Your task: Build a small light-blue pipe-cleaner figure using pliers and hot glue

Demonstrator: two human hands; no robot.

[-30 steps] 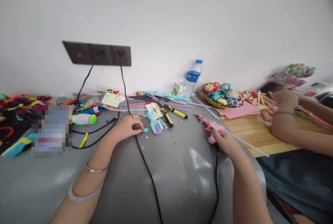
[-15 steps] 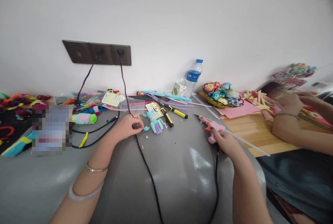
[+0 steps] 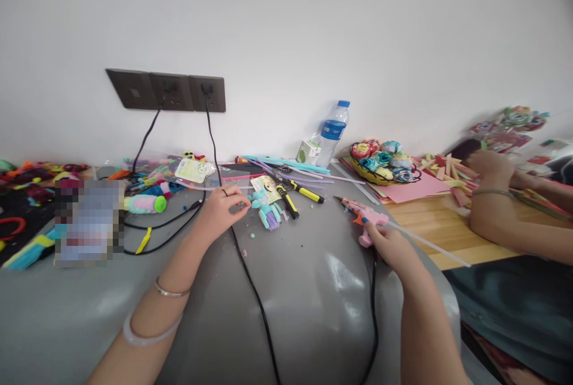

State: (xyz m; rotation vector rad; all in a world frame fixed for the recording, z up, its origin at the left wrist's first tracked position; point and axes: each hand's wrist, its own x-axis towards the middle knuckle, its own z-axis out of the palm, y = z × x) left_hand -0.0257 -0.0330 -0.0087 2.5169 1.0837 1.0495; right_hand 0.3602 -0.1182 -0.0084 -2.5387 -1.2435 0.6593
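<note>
My left hand (image 3: 224, 211) is raised over the grey table with thumb and fingertips pinched together. Those fingertips meet the left edge of a small teal and purple fuzzy figure (image 3: 267, 212), and what they pinch is hidden. On the right, my right hand (image 3: 388, 245) is wrapped round a pink hot glue gun (image 3: 372, 218) with an orange trigger. Its nozzle points left, and a long clear glue stick (image 3: 430, 243) sticks out of its back. Pliers with yellow and black handles (image 3: 290, 201) lie beside the figure.
Black cords (image 3: 257, 295) cross the table. Teal and purple stems (image 3: 290, 167), a water bottle (image 3: 332, 128) and a basket of paper flowers (image 3: 380, 164) are along the wall. A fuzzy toy (image 3: 145, 203) is at left. Another person's arm (image 3: 501, 218) is over the wooden table at right.
My left hand has moved slightly up and right, to the figure's edge. The loose teal bit by its fingertips no longer shows there. The glue gun has hardly moved.
</note>
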